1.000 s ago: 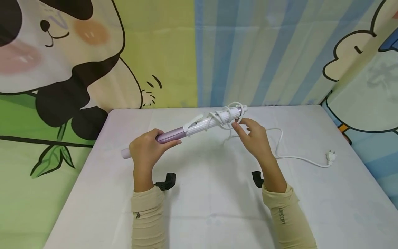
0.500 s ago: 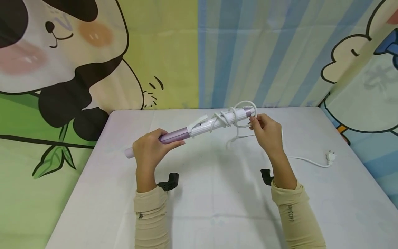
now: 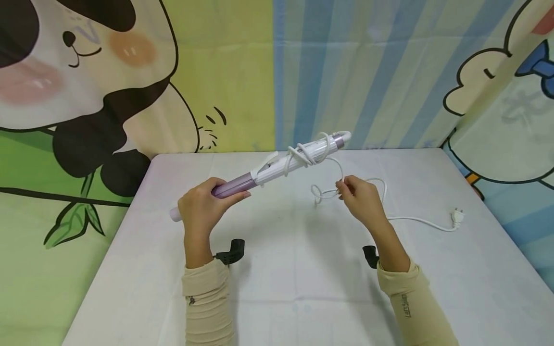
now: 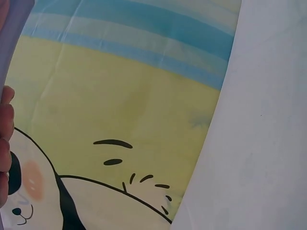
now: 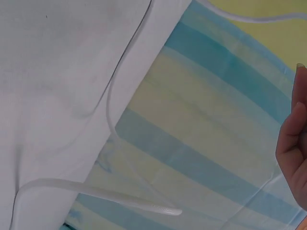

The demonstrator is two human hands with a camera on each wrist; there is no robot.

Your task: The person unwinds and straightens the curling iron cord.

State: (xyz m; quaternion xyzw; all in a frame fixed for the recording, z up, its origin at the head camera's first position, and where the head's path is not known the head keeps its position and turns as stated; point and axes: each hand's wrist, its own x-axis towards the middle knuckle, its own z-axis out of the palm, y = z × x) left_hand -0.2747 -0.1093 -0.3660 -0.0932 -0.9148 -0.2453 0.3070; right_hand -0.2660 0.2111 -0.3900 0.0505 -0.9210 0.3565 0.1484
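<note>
A white and purple curling iron [image 3: 277,169] is held slanted above the table in the head view, its white end up and to the right. My left hand [image 3: 201,204] grips the purple barrel, whose edge shows in the left wrist view beside curled fingers [image 4: 5,124]. The white cord [image 3: 298,154] loops round the white handle in several turns. Below the handle's end, my right hand [image 3: 363,199] pinches a loose stretch of that cord between thumb and fingers. In the right wrist view, fingers [image 5: 290,148] show at the right edge, and the pinched spot is out of view.
The cord's plug [image 3: 457,217] lies on the white-covered table [image 3: 277,278] at right. A printed curtain [image 3: 233,72] stands behind the table's back edge. Black camera mounts sit at the left wrist [image 3: 231,252] and the right wrist [image 3: 371,256].
My right hand has drawn the cord away from the handle's end, first rightward, then down. One loop has come off the handle. My left hand keeps its grip on the curling iron.
</note>
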